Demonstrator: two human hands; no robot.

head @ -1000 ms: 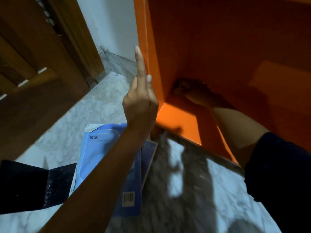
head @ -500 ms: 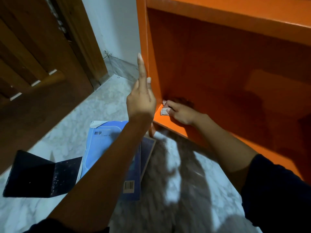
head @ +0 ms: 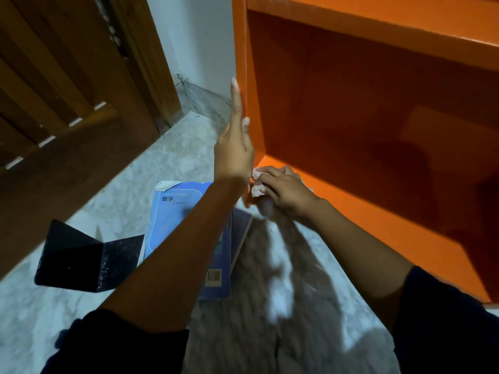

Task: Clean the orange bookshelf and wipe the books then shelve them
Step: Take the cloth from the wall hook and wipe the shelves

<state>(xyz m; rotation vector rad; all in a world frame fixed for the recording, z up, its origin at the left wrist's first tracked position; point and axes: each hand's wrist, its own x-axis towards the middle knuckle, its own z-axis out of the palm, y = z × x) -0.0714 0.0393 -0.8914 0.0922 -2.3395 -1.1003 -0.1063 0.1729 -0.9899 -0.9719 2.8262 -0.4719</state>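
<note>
The orange bookshelf (head: 351, 109) fills the upper right, its bottom compartment holding no books. My left hand (head: 234, 149) rests flat against the shelf's left side panel, fingers straight and pointing up. My right hand (head: 283, 188) grips a crumpled white cloth (head: 256, 188) at the front left corner of the bottom board. A stack of blue books (head: 183, 209) lies on the marble floor beneath my left forearm, partly hidden by it.
A black L-shaped metal bookend (head: 86, 257) stands on the floor left of the books. A brown wooden door (head: 62, 98) closes off the left side. The white wall (head: 197, 41) meets the shelf's left panel. Marble floor (head: 270, 306) spreads below.
My right hand with the cloth has drawn out from the back corner of the compartment to its front left edge. My left hand stays on the side panel.
</note>
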